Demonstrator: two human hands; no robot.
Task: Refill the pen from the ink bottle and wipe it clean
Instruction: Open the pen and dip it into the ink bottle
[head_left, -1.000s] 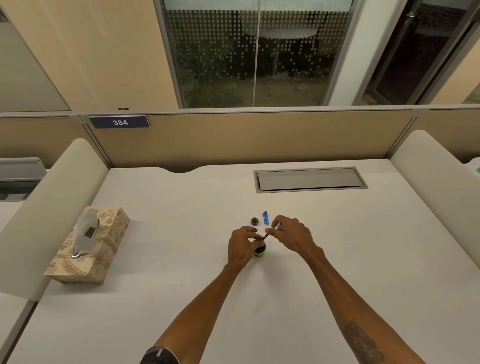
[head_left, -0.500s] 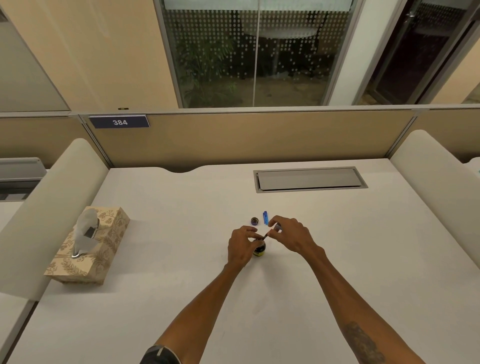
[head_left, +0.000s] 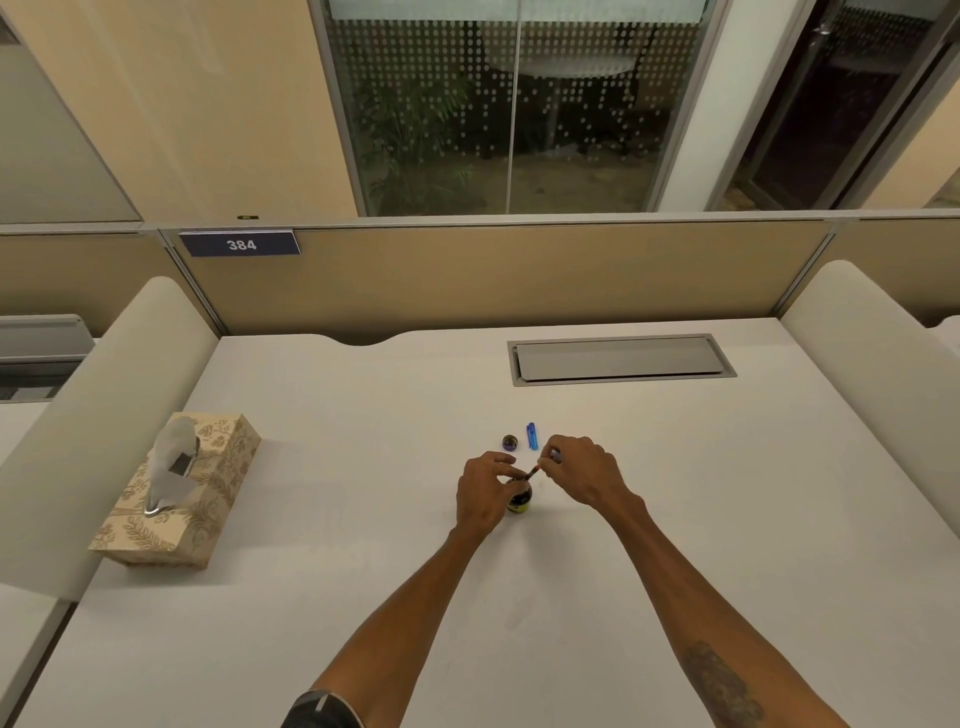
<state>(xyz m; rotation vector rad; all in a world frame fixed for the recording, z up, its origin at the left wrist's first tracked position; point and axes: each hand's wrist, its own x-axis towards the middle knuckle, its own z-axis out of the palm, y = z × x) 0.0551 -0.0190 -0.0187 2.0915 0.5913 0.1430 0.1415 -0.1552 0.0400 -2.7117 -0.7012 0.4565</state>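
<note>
One ink bottle (head_left: 519, 500), one pen (head_left: 535, 471)

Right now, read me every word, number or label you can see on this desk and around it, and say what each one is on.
"384": white digits on the dark blue plate fixed to the desk divider panel.
Ink bottle label: yellow band, too small and half hidden by the left hand to read.
Tissue box: leaf pattern only, no readable text.
Blue pen cap: no readable text.
</note>
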